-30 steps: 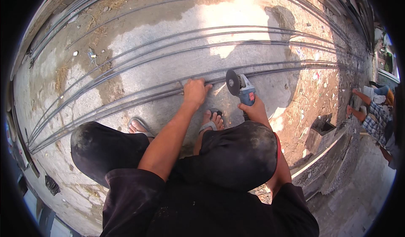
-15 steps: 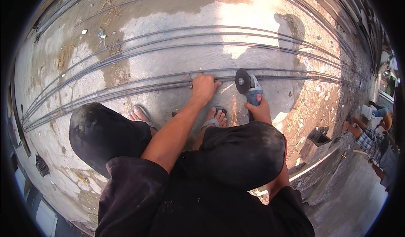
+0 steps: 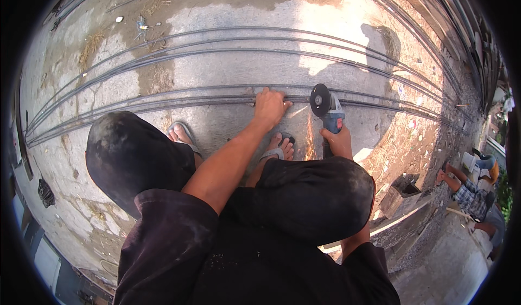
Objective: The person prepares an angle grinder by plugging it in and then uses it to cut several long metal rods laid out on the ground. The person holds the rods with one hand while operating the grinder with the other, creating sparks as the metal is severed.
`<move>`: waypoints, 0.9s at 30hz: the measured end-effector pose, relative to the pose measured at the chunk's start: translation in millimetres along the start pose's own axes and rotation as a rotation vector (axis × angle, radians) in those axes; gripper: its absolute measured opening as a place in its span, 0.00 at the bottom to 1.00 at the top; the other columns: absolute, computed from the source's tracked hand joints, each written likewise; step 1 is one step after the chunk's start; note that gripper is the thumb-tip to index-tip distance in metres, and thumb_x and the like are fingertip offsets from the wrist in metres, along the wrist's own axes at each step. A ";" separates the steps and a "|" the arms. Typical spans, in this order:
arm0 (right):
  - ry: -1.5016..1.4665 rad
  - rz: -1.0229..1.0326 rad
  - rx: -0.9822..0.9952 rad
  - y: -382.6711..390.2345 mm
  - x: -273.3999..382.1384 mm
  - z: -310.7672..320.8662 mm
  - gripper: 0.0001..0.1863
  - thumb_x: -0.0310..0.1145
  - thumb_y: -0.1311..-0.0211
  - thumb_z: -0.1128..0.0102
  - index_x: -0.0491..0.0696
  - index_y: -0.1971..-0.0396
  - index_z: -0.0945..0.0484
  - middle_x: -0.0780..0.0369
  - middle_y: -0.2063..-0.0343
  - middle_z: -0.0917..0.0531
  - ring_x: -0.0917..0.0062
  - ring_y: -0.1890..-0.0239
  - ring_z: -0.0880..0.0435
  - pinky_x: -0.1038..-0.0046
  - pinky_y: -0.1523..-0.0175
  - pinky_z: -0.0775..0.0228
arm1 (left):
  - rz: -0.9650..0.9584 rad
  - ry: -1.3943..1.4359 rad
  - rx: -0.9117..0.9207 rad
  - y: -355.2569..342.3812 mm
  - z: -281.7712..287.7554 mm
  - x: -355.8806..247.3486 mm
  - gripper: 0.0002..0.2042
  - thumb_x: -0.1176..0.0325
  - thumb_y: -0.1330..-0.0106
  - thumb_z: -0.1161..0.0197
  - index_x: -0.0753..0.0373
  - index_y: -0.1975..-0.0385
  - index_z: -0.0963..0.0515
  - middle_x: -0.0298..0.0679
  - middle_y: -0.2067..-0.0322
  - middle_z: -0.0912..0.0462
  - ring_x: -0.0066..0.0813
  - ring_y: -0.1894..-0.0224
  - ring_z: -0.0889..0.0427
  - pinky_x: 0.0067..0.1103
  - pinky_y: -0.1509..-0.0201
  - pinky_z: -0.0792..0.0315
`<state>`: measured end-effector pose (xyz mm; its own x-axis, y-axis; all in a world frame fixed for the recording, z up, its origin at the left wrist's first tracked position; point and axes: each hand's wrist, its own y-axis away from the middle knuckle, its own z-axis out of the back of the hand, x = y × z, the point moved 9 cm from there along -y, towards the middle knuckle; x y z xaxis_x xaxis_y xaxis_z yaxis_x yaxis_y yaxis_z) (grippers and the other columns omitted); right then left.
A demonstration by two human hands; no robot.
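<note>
Gripping a blue and gray grinder (image 3: 331, 119) in the right hand (image 3: 338, 141), fingers wrapped tight around the body. Holding the round black disc (image 3: 320, 100) of the grinder right at the long metal bars (image 3: 358, 103). Making orange sparks (image 3: 310, 139) fly toward the feet, just to the left of the grinder. Cannot tell the exact cutting spot because of the disc in front.

Holding the same metal bars with the left hand (image 3: 270, 108), just to the left of the grinder. Bending the fingers down over the bars and sticking the thumb out toward the grinder. Leaving a small gap between the thumb and the disc.

Wearing black pants (image 3: 320, 199), knees bent, with one knee just on the near side of the grinder. Wearing gray sandals (image 3: 273, 153) on bare feet, to the left of the grinder and nearer.

Seeing more long bars (image 3: 244, 38) past the grinder, stretched across the gray floor (image 3: 228, 69). Seeing a dark shadow (image 3: 377, 44) past the grinder and to the right, on bright, sunny ground. Seeing a brown box (image 3: 392, 201) to the right of the grinder and nearer. Seeing another person (image 3: 471, 199) in checked clothes far to the right of the grinder. Seeing a crumpled black thing (image 3: 46, 194) far to the left of the grinder.
</note>
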<state>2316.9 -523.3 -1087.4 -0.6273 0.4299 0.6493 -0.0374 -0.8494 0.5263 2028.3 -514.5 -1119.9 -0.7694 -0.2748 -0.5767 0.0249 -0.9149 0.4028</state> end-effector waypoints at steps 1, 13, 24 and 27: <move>-0.004 0.000 0.000 -1.0 0.6 0.2 0.23 0.34 0.47 0.22 0.38 0.54 0.19 0.60 0.68 0.15 0.73 0.73 0.15 0.67 0.68 0.20 | -0.011 0.010 -0.024 0.0 1.7 -0.7 0.21 0.49 0.30 0.29 0.65 0.58 0.10 0.51 0.60 0.08 0.55 0.48 0.16 0.44 0.40 0.23; -0.056 -0.138 0.055 14.0 20.0 -0.5 0.20 0.34 0.45 0.23 0.37 0.59 0.19 0.60 0.72 0.16 0.73 0.77 0.16 0.68 0.72 0.23 | 0.051 0.038 0.058 -0.2 -3.4 3.3 0.18 0.51 0.29 0.29 0.61 0.55 0.09 0.47 0.56 0.08 0.49 0.41 0.18 0.42 0.35 0.27; -0.013 -0.138 0.075 9.8 16.2 1.7 0.21 0.34 0.45 0.23 0.37 0.58 0.19 0.60 0.73 0.16 0.73 0.79 0.15 0.68 0.72 0.21 | 0.011 0.016 0.017 -0.5 -0.3 0.5 0.20 0.50 0.30 0.28 0.64 0.56 0.10 0.50 0.60 0.08 0.52 0.45 0.16 0.42 0.38 0.23; -0.032 -0.131 0.069 6.1 14.5 0.8 0.21 0.34 0.44 0.24 0.37 0.56 0.19 0.59 0.72 0.16 0.73 0.77 0.15 0.67 0.70 0.21 | 0.012 0.045 0.010 -0.2 0.5 1.1 0.19 0.51 0.30 0.28 0.64 0.58 0.10 0.50 0.60 0.08 0.52 0.45 0.17 0.42 0.38 0.23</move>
<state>2308.2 -522.0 -1074.3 -0.5954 0.5464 0.5890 -0.0632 -0.7627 0.6437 2027.2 -514.4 -1120.2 -0.7396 -0.2985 -0.6033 0.0269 -0.9087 0.4166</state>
